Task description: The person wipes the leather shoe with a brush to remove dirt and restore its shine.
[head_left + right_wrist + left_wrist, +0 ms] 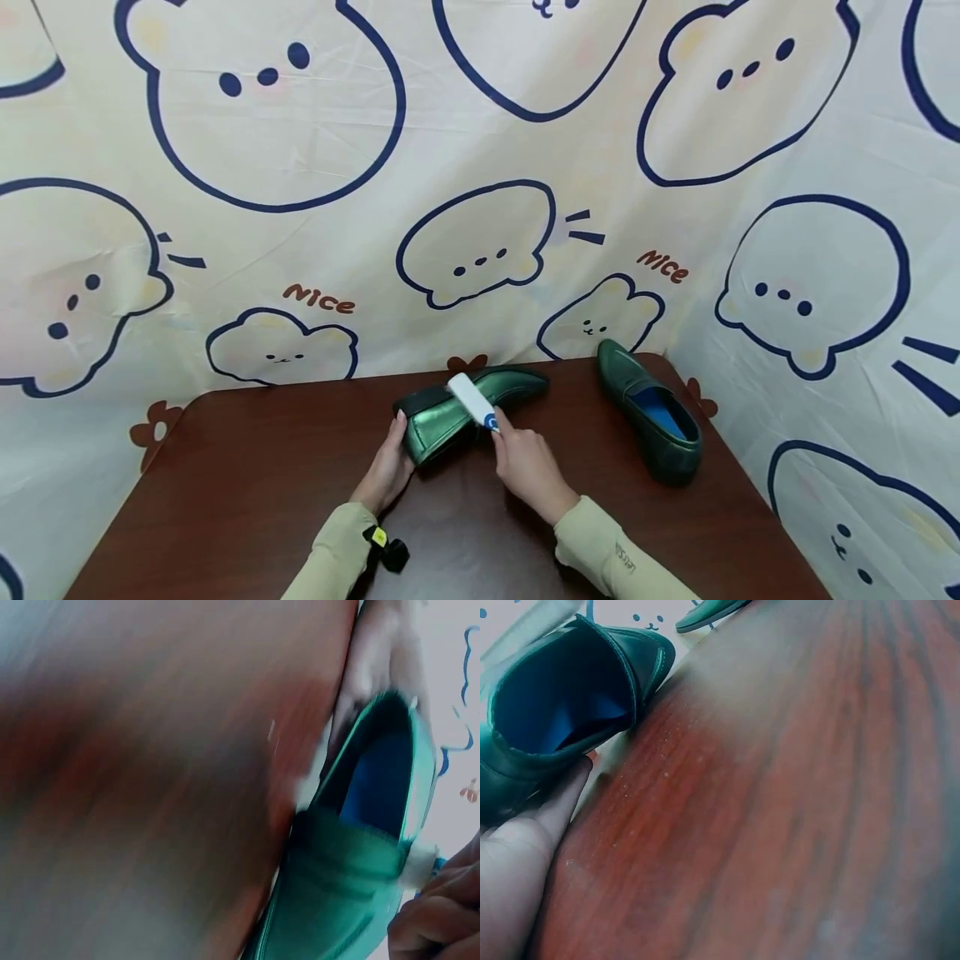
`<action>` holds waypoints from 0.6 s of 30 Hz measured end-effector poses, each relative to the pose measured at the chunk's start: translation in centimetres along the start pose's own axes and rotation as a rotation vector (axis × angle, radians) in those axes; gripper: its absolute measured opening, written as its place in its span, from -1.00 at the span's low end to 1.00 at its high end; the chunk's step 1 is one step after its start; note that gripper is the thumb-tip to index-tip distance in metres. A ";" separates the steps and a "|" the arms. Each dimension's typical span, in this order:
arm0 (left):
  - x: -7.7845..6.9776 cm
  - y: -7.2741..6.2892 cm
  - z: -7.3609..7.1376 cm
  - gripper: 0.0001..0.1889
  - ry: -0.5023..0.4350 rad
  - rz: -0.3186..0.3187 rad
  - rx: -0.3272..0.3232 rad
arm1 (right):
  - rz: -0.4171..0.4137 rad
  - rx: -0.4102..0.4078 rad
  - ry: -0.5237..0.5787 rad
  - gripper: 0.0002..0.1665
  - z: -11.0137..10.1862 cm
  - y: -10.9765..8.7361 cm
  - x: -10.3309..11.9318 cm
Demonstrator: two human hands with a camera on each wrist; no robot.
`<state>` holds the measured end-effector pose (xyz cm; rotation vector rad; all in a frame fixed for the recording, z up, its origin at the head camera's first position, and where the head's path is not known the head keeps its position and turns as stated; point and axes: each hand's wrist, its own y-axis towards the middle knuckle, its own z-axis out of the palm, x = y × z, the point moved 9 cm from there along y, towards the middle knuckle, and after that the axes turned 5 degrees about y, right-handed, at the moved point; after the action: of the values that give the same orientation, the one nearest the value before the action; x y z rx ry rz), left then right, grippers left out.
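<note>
A shiny green loafer (435, 429) is tipped on its side near the back of the table, its toe pointing right. At its heel, my left hand (386, 471) grips the shoe; the left wrist view shows fingers (562, 799) along its side and a blue lining inside. My right hand (532, 467) holds a white brush-like tool (471, 400) with a blue end, laid across the shoe's side. In the right wrist view, the tool's white part (418, 866) meets the shoe's edge. Its working face is hidden.
The matching green loafer (663, 454) stands upright at the right, its blue insole showing. Both shoes are on a dark reddish-brown table (262, 475). A white cloth (480, 150) with cartoon bear outlines hangs behind and at the sides. A small black device (392, 552) hangs at the left wrist.
</note>
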<state>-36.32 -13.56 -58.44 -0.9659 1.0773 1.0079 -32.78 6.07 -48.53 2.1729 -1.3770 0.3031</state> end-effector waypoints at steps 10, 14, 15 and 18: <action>0.4 -0.1 -0.5 -0.08 0.045 -0.011 -0.122 | 0.035 -0.002 0.009 -0.49 -1.2 0.1 -0.6; 0.6 0.0 -0.5 -0.16 0.010 -0.021 -0.135 | 0.032 -0.007 0.043 -0.44 -1.7 -0.4 -0.3; 0.6 0.0 -0.5 -0.18 0.003 -0.022 -0.140 | 0.019 0.002 0.048 -0.43 -1.7 -0.5 -0.2; 0.3 0.2 -0.5 -0.20 -0.004 -0.015 -0.149 | -0.048 0.029 0.037 -0.43 -1.4 -0.5 0.3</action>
<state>-36.58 -13.92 -58.87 -1.0901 1.0004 1.0894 -32.03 6.76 -47.39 2.2091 -1.3052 0.3452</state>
